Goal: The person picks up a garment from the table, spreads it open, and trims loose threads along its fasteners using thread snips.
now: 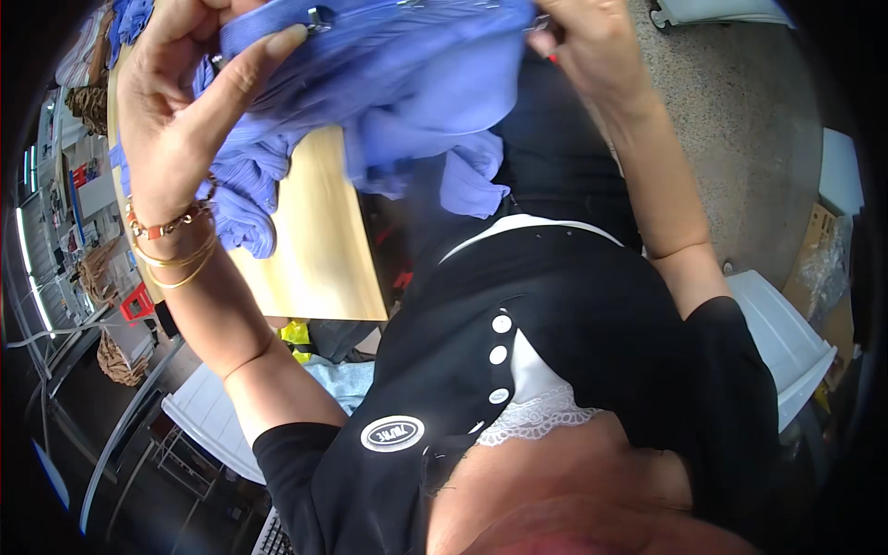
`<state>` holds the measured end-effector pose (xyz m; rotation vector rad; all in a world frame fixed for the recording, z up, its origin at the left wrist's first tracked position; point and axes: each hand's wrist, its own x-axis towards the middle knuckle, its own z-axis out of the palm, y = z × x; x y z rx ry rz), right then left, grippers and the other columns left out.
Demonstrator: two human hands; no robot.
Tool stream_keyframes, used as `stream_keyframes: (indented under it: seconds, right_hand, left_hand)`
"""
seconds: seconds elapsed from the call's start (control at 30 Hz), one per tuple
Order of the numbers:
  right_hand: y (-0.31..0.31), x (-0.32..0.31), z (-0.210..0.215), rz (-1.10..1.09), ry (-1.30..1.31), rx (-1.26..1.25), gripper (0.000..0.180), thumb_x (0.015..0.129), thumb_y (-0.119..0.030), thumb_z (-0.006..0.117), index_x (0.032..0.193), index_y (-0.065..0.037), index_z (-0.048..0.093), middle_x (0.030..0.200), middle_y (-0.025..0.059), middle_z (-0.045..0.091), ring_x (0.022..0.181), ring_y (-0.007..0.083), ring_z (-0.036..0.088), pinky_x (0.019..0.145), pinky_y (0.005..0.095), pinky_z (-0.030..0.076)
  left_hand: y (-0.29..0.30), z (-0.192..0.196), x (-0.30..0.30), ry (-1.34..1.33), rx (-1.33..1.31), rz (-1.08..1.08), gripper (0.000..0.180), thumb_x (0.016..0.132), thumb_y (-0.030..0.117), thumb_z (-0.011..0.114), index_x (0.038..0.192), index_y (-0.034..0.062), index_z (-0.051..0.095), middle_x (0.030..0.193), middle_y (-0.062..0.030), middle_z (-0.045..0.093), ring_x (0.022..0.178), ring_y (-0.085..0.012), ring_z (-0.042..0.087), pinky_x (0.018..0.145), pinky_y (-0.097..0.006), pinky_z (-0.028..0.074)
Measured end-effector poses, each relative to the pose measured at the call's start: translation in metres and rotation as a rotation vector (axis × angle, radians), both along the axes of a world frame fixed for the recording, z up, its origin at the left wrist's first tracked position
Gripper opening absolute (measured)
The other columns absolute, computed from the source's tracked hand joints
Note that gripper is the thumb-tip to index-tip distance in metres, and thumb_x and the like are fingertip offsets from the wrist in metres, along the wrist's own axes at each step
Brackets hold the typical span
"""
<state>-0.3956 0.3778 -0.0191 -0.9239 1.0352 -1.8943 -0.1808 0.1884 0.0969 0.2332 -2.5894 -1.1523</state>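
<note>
To the right of the counter [319,259] stands 1 pale plastic object [777,338]; past its near edge is light-blue cloth [347,381]. The blue garment [435,88] hides part of the counter. It spans between the left hand [176,116] and right hand [594,51], both pinching its edges.

Garment [435,92]: periwinkle blue, fine ribbed lines. Worktop [324,250]: pale yellow, wood grain. Top [601,342]: black; buttons [499,355] white, lace trim [536,416] white, openwork. Oval badge [392,433]: black and white. Bangles [172,264]: gold. Bracelet [165,228]: orange-red, lighter bits. Floor [740,120]: grey, speckled. Denim cloth [347,381]: light blue. Bin [782,338]: pale bluish white.
</note>
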Motion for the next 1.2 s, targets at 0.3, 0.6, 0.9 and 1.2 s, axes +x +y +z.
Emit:
stream_keyframes:
  seconds: [0.3, 0.6, 0.9, 1.2]
  right_hand:
    - [0.136, -0.109, 0.027, -0.246, 0.098, -0.211, 0.026, 0.086, -0.018, 0.071, 0.108, -0.004, 0.067, 0.087, 0.0010, 0.066, 0.078, 0.0105, 0.059, 0.077, 0.0314, 0.049]
    - [0.192, -0.127, 0.000, -0.350, 0.393, 0.098, 0.023, 0.085, -0.023, 0.070, 0.095, -0.002, 0.068, 0.077, 0.0009, 0.057, 0.078, 0.0163, 0.061, 0.067, 0.0283, 0.047]
    - [0.112, -0.080, -0.085, 0.170, 0.268, 0.789, 0.016, 0.089, -0.024, 0.070, 0.082, -0.009, 0.067, 0.066, -0.0081, 0.054, 0.050, 0.0002, 0.041, 0.044, 0.0188, 0.028]
    - [0.110, -0.088, -0.104, 0.217, 0.189, 0.742, 0.017, 0.090, -0.025, 0.069, 0.081, -0.012, 0.065, 0.064, -0.0102, 0.049, 0.049, 0.0003, 0.037, 0.043, 0.0192, 0.025]
  left_hand:
    - [0.048, 0.010, -0.002, -0.227, -0.010, -0.136, 0.028, 0.070, 0.011, 0.086, 0.082, 0.0018, 0.062, 0.079, -0.0020, 0.060, 0.077, -0.0118, 0.056, 0.072, -0.026, 0.043]
    - [0.059, -0.028, 0.065, -0.165, 0.428, 0.087, 0.025, 0.071, 0.014, 0.081, 0.080, 0.0020, 0.060, 0.075, -0.0008, 0.058, 0.068, -0.0103, 0.052, 0.063, -0.024, 0.038]
    - [0.023, -0.124, 0.096, -0.387, -0.208, 0.407, 0.020, 0.089, 0.012, 0.072, 0.104, -0.0001, 0.068, 0.093, -0.0049, 0.067, 0.086, -0.0126, 0.059, 0.080, -0.027, 0.047]
    - [0.135, -0.176, -0.061, 0.046, -0.017, 0.044, 0.012, 0.088, 0.009, 0.069, 0.099, 0.0062, 0.072, 0.099, -0.0077, 0.068, 0.087, -0.0204, 0.066, 0.075, -0.030, 0.051]
